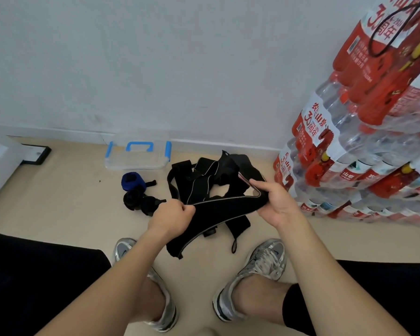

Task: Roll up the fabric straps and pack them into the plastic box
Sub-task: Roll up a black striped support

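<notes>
Beige floor (70,202) runs back to a white wall (155,57), smooth and hard underfoot. On the right rise shrink-wrapped packs of water bottles (361,141), clear plastic with red and white labels, stacked several high and crowding the right side of the working space; a thin black cord (386,32) loops over the top pack. At far left a black-framed flat object (35,155) lies on the floor.

Against the wall sits a clear plastic box (137,156) with a blue handle and blue side clips, its lid on (whether anything lies inside cannot be told through the blur). Just in front of it lie a blue fabric roll (132,181) and, touching that, a black fabric roll (132,200). Beside them to the right is a heap of loose black straps (204,178), soft and tangled, some edged in pale grey piping.

Above the heap a wide black fabric strap (218,212), grey-piped along one edge, stretches between both hands. The left hand (174,215) pinches it with curled fingers; the right hand (275,202) grips its folded end, thumb on top. The strap's loose tail hangs down toward the floor between two silver trainers (260,267).
</notes>
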A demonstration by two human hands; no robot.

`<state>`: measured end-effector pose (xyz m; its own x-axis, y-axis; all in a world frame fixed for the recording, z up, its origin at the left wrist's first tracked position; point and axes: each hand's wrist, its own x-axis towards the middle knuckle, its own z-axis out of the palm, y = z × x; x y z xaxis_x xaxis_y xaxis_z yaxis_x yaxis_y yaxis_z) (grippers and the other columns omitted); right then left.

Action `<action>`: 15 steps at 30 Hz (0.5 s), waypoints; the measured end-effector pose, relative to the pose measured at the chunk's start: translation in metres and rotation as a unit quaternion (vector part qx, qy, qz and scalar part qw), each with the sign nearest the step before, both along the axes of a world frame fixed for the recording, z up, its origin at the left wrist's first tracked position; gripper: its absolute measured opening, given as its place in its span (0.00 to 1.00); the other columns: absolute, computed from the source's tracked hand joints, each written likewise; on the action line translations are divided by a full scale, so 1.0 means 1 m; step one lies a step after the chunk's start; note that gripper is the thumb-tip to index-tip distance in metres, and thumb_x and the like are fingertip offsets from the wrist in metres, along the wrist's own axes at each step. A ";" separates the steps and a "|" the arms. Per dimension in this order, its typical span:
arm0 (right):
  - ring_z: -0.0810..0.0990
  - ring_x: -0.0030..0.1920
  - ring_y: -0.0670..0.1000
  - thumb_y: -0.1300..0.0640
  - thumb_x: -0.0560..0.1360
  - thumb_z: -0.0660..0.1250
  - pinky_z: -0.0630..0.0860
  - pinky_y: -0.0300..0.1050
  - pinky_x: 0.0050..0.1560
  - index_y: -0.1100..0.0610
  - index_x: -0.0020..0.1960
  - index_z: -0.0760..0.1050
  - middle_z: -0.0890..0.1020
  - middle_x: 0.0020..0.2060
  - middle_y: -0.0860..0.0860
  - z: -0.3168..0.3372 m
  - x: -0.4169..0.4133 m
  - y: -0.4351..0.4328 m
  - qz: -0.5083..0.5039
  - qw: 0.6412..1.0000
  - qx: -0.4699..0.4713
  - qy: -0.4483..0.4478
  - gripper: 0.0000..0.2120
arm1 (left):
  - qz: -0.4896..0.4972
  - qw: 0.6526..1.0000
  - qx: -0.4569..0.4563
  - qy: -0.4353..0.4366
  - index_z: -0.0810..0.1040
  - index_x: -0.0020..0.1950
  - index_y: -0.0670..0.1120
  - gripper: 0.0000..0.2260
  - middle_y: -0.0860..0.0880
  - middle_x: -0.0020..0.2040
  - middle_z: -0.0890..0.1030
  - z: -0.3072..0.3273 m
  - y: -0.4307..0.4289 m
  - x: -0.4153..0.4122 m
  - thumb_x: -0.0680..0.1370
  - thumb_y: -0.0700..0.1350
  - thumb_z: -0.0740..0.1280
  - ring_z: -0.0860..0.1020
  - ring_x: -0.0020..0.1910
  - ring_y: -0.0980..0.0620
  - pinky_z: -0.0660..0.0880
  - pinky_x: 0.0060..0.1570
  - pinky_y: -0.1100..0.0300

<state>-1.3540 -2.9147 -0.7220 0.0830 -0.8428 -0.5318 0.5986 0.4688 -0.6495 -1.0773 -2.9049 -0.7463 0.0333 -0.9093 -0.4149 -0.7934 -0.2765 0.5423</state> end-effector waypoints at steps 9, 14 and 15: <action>0.85 0.66 0.59 0.73 0.78 0.59 0.84 0.51 0.59 0.57 0.81 0.72 0.81 0.72 0.61 0.005 -0.011 -0.007 0.006 0.994 -0.107 -0.021 0.32 | -0.054 0.998 0.006 0.036 0.68 0.32 0.48 0.17 0.51 0.28 0.71 -0.003 0.002 -0.006 0.78 0.52 0.64 0.69 0.29 0.50 0.67 0.32 0.54; 0.87 0.37 0.49 0.74 0.78 0.59 0.83 0.42 0.34 0.58 0.68 0.79 0.88 0.55 0.57 0.006 -0.008 -0.009 -0.045 0.997 -0.050 -0.039 0.24 | -0.066 0.997 0.001 0.044 0.67 0.31 0.49 0.17 0.54 0.26 0.68 -0.008 -0.001 -0.003 0.78 0.52 0.64 0.66 0.27 0.53 0.65 0.31 0.54; 0.87 0.37 0.50 0.72 0.76 0.61 0.84 0.43 0.36 0.59 0.61 0.80 0.88 0.48 0.55 0.005 -0.008 -0.010 -0.059 0.997 -0.037 -0.039 0.19 | -0.063 0.997 0.002 0.044 0.67 0.31 0.49 0.17 0.54 0.26 0.68 -0.009 -0.001 -0.002 0.78 0.52 0.64 0.66 0.27 0.52 0.65 0.31 0.54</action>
<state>-1.3622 -2.9244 -0.7169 0.0201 -0.8857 -0.4638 0.6965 0.3452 -0.6291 -1.0797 -2.9057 -0.7555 -0.1181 -0.9024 -0.4143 -0.7714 -0.1794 0.6105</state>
